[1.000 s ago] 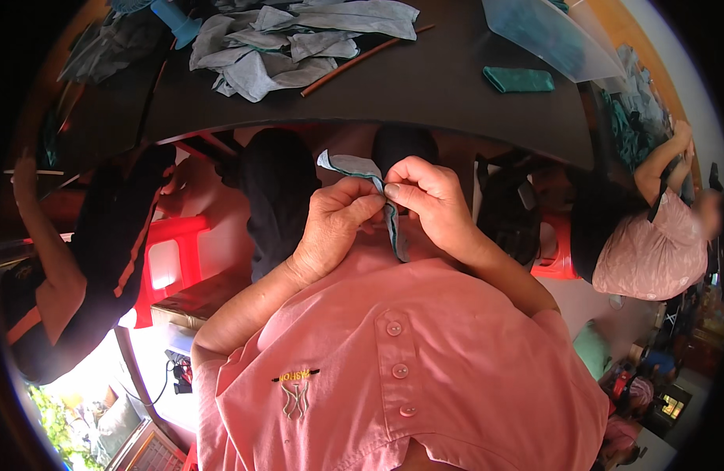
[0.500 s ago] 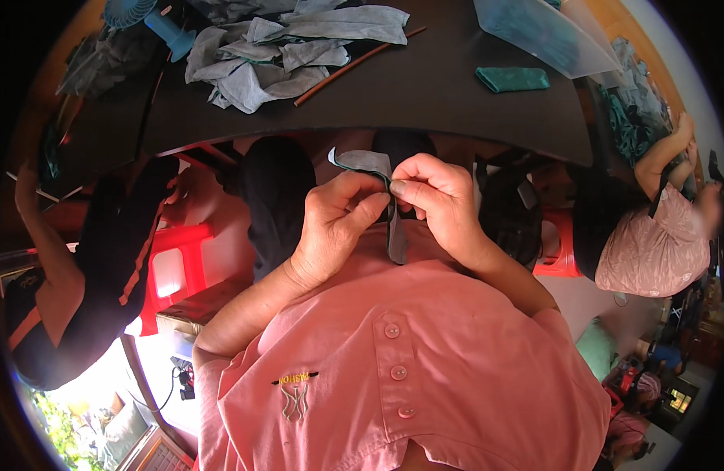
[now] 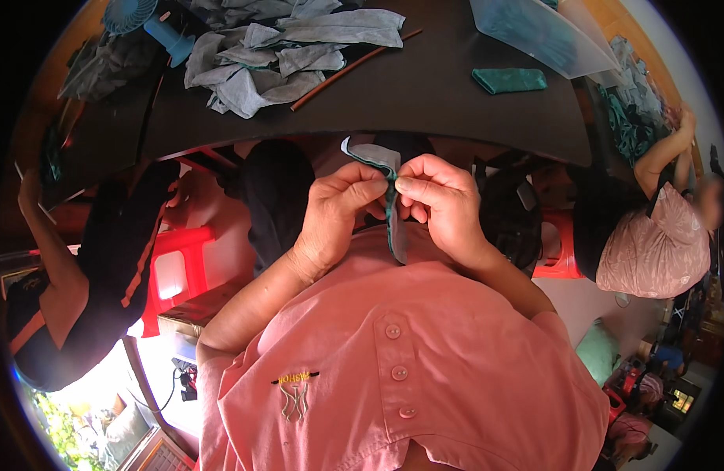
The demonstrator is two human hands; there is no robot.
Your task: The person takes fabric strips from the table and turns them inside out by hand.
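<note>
A red stool point(image 3: 173, 267) stands at the left, under the dark table point(image 3: 456, 94) where a heap of grey cloth pieces point(image 3: 283, 55) lies. The left hand point(image 3: 338, 212) pinches a narrow grey strip with a green edge point(image 3: 393, 212) (held upright before the chest), and the right hand point(image 3: 444, 204) pinches it just beside, fingertips nearly touching

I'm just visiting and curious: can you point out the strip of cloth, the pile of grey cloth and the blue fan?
strip of cloth point(image 3: 396, 235), head view, its lower hanging part.
pile of grey cloth point(image 3: 287, 55), head view, its middle.
blue fan point(image 3: 130, 12), head view, its round grille.
</note>
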